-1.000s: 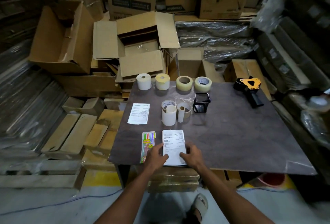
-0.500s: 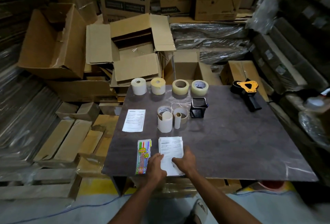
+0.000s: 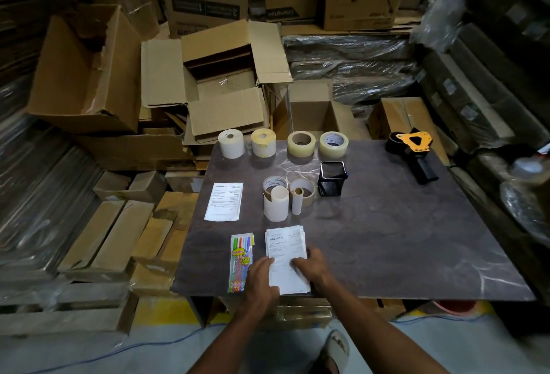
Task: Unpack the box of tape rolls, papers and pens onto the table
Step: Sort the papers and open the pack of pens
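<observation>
Left hand: we rest our left hand [image 3: 262, 280] flat on the near left edge of the stack of white printed papers [image 3: 286, 254], fingers loosely spread, gripping nothing.
Right hand: our right hand [image 3: 311, 266] presses down on the stack's right side, fingers curled over the sheets; we cannot tell if it pinches any.
Papers: the stack lies at the near edge of the dark brown marbled table [image 3: 387, 239]; a single white printed sheet [image 3: 224, 201] lies apart, farther left.
Pens: the clear packet of coloured pens [image 3: 240, 263] lies just left of the stack, touching our left hand.
Tape rolls: four rolls [image 3: 282, 144] line the far edge; smaller rolls and cores [image 3: 287, 196] cluster mid-table.
Other: a black square mesh holder [image 3: 331, 178] stands beside the cluster; a black and orange tape dispenser [image 3: 415, 151] sits at the far right corner.
</observation>
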### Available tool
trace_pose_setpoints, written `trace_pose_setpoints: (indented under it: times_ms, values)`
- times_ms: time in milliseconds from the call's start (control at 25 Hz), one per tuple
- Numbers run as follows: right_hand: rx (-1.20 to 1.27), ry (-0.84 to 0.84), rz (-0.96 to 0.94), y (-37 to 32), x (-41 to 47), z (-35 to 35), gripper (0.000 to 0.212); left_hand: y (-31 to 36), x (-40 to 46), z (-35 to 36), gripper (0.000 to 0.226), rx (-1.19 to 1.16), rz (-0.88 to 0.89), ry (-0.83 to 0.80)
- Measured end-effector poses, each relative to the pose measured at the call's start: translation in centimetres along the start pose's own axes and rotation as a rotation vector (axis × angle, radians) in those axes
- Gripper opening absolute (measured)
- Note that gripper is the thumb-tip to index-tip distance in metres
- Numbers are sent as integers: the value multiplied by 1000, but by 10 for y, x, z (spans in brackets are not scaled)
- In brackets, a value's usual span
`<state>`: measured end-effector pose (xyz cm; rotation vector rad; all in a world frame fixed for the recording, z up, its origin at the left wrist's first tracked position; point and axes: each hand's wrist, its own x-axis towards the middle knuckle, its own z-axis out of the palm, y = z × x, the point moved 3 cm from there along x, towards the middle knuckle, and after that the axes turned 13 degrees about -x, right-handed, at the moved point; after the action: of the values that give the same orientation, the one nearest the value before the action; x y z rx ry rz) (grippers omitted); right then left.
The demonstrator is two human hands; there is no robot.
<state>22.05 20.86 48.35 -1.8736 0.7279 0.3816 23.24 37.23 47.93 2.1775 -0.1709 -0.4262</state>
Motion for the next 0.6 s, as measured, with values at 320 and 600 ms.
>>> trace_pose_setpoints:
  times_ms: [320,600]
  values:
    - [-119,33,-163,-11,-12,5,41,-8,-10,0,71,-93,49,24]
    - [106,113,-381,-22,-43,-23,53,12,-5,-16,85,-405,64,61]
